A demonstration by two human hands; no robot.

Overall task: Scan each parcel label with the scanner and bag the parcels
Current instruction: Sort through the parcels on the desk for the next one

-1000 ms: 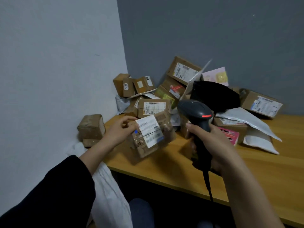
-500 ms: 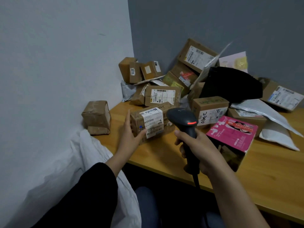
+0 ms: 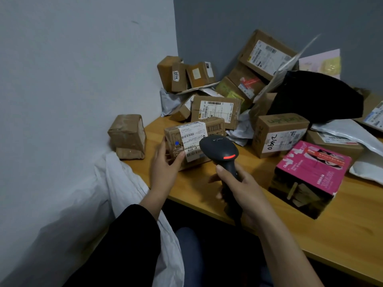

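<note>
Cardboard parcel [image 3: 209,129] sits on the desk [image 3: 199,189] near its left edge, label [image 3: 191,134] facing up, our left hand [image 3: 165,165] gripping its near end. Our right hand [image 3: 240,188] clasps the scanner [image 3: 219,150] just above; we should square its head to the barcode and hold both steady.

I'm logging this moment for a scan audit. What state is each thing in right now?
scanner, gripped in the right hand, red light lit, head aimed at the label.
parcel, held by the left hand on the table, label facing up.
white bag, slumped beside the table; its mouth cannot be seen.
pink box, closed, on the table, untouched.
</note>
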